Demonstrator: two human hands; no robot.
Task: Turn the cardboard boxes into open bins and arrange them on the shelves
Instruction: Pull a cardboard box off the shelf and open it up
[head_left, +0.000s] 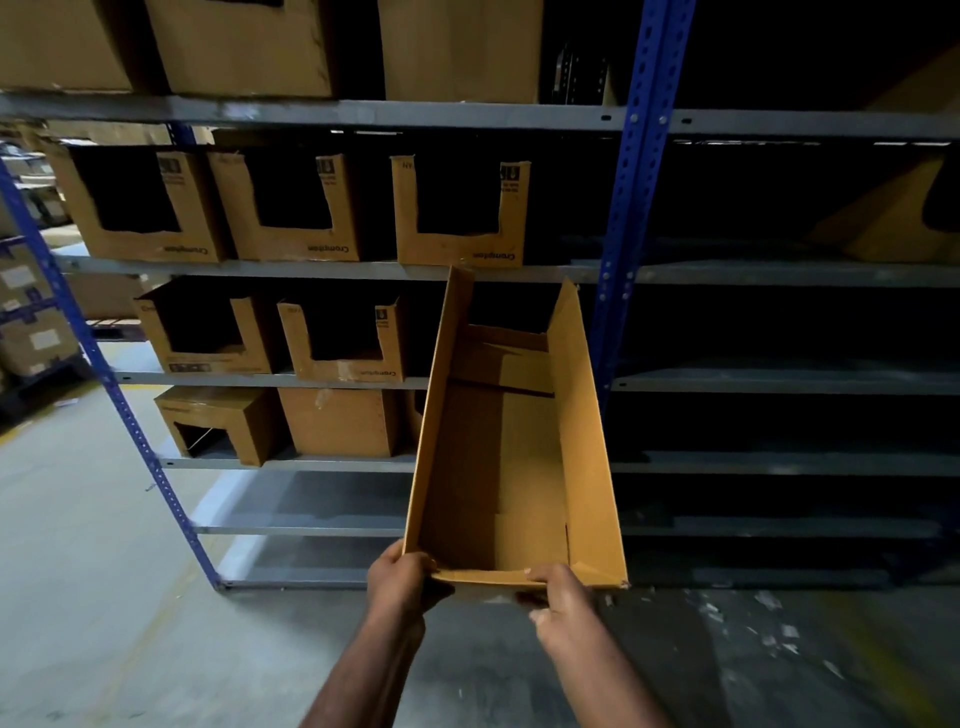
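I hold a long open-topped cardboard bin (524, 441) out in front of the shelving, its far end pointing at the empty gap right of the two bins on the second bin row. My left hand (402, 579) grips its near left corner. My right hand (558, 595) grips the near edge, fingers curled over the rim. Three cut-front bins (457, 244) stand on the upper shelf, two bins (343, 358) on the shelf below, and two boxes (337, 421) lower still.
A blue upright post (631, 197) divides the rack; the bay to its right is dark, with one bin (893, 223) at far right. Large closed boxes (244, 47) sit on the top shelf. Another rack with cartons (31, 322) stands left. Paper scraps (779, 629) litter the floor.
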